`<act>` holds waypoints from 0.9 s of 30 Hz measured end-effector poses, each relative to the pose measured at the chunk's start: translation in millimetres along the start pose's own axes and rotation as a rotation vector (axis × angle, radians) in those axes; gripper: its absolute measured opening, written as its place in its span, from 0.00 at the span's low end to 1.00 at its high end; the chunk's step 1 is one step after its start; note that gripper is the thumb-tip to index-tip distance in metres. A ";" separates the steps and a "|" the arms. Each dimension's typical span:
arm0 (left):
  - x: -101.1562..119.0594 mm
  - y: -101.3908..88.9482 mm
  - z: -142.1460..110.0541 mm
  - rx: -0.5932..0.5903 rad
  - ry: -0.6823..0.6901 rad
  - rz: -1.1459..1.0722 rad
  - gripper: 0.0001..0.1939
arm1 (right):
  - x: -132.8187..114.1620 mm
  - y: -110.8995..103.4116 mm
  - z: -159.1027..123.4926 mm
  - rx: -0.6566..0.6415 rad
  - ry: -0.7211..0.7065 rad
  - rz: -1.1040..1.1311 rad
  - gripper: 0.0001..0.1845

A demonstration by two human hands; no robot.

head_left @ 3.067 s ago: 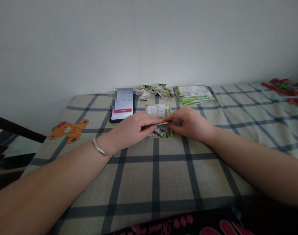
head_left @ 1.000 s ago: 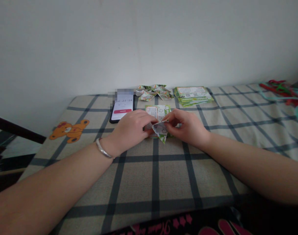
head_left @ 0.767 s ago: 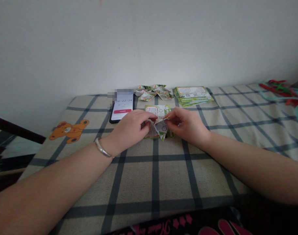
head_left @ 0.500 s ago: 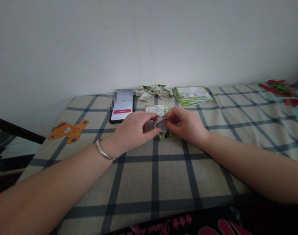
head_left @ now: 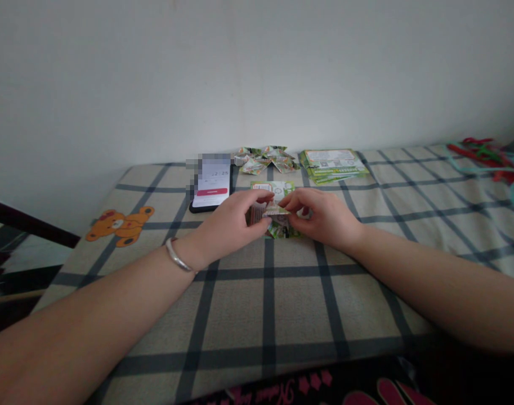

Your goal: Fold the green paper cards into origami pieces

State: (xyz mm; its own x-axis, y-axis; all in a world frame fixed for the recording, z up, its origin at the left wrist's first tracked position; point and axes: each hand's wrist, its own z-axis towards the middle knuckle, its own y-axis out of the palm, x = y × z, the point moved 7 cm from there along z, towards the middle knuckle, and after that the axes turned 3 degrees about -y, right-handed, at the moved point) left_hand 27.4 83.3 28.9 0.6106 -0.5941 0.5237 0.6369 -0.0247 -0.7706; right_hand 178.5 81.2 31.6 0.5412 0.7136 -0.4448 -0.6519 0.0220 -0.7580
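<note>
Between my two hands is a small folded paper piece (head_left: 277, 210), printed in grey and green, with a raised pointed ridge. My left hand (head_left: 240, 216), with a silver bangle on its wrist, pinches the piece's left side between thumb and fingers. My right hand (head_left: 320, 211) has its fingers bent and closed on the right side. Under and behind the folded piece lies a flat printed green-and-white card (head_left: 282, 187) on the checked tablecloth (head_left: 231, 315). The hands hide part of both papers.
A phone (head_left: 211, 183) with a lit screen lies behind my left hand. Several folded paper pieces (head_left: 267, 160) sit near the wall, beside a stack of printed cards (head_left: 335, 163). A bear cutout (head_left: 120, 226) lies at left, tangled coloured strips (head_left: 493, 163) at far right.
The folded paper has tilted: its opened face toward me is now turned down and a pointed ridge shows on top. Both hands have shifted only slightly.
</note>
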 end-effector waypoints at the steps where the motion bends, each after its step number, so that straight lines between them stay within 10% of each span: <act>1: -0.3 -0.7 -0.1 0.011 -0.007 -0.052 0.22 | -0.8 -1.0 0.3 0.009 -0.010 0.012 0.07; 7: -4.8 -1.9 -0.7 0.049 -0.034 -0.366 0.24 | -3.5 -6.6 1.4 0.069 -0.042 0.177 0.12; 27: 18.3 -10.1 -6.4 0.125 0.150 -0.078 0.30 | 11.2 14.2 5.1 0.071 0.186 0.761 0.15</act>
State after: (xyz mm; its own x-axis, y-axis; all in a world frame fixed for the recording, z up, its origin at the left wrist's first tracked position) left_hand 29.2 67.5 44.0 0.4865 -0.7073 0.5128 0.7385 0.0193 -0.6740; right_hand 172.6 93.1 18.3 0.0082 0.4216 -0.9068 -0.9079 -0.3769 -0.1834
